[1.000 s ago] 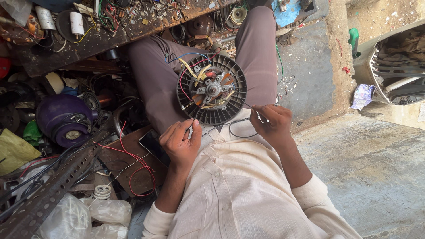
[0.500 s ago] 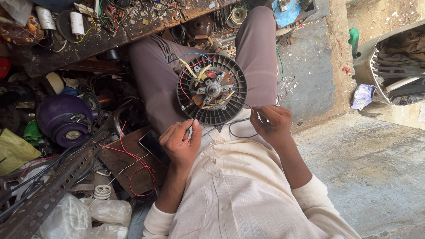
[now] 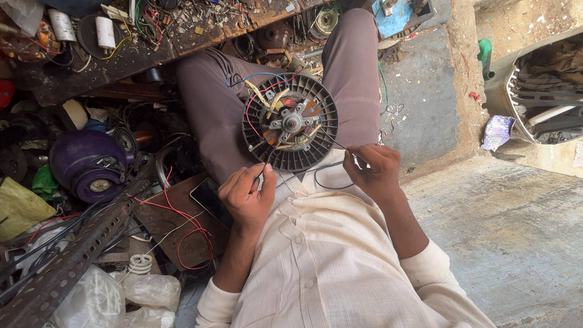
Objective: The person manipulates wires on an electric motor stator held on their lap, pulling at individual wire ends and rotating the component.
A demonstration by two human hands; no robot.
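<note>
A round black fan motor with copper windings and coloured leads rests on my lap between my knees. My left hand sits just below its lower left rim, fingers pinched on a thin dark wire that runs up to the motor. My right hand is at the motor's lower right, closed around another thin dark wire that loops between both hands. I wear grey trousers and a cream shirt.
A dark phone lies on a wooden board by my left wrist, with red wires beside it. To the left are a purple motor housing, a perforated metal bar, plastic bags and a cluttered bench. Concrete floor lies right.
</note>
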